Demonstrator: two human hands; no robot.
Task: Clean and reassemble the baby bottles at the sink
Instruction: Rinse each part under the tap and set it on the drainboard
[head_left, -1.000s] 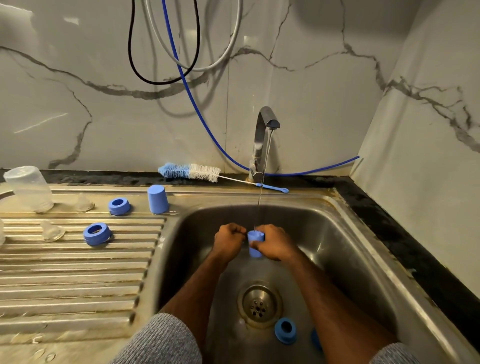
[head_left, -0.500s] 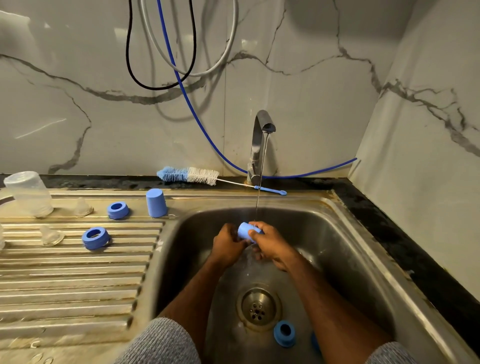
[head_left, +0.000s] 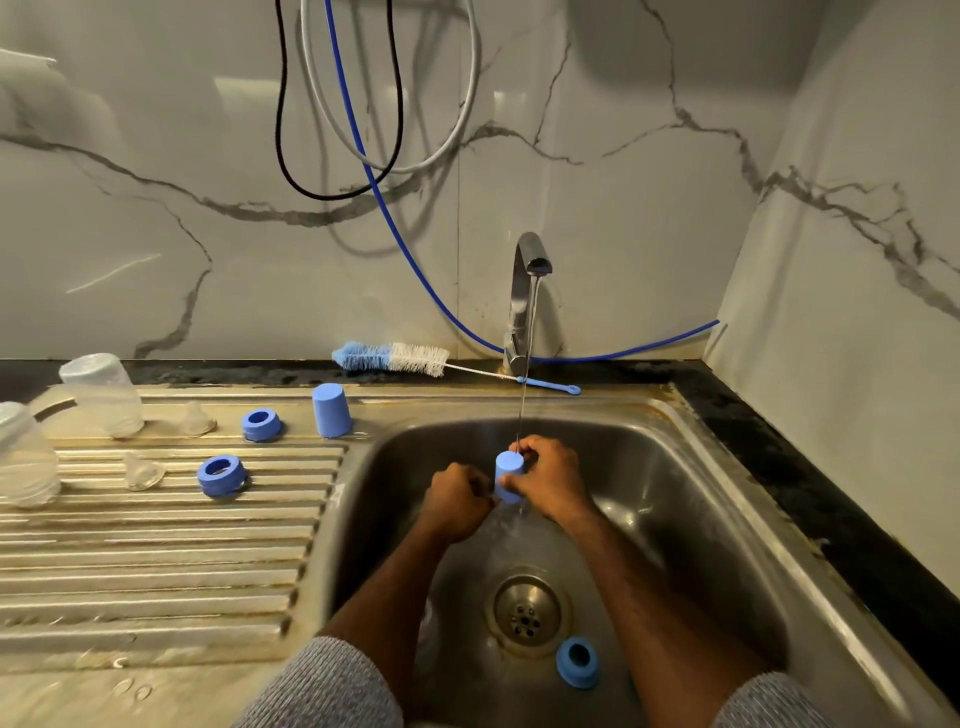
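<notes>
Blue bottle cap (head_left: 508, 475) held upright under tap stream (head_left: 524, 384), over sink basin (head_left: 675, 499). Right hand (head_left: 553, 480) grip curled around cap; left hand (head_left: 454, 501) grip pinching lower rim. Light, rigid, wet-slippery: hold by sidewall

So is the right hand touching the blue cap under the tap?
Touching. The head view shows the right hand with its fingers curled round the blue cap.
</notes>
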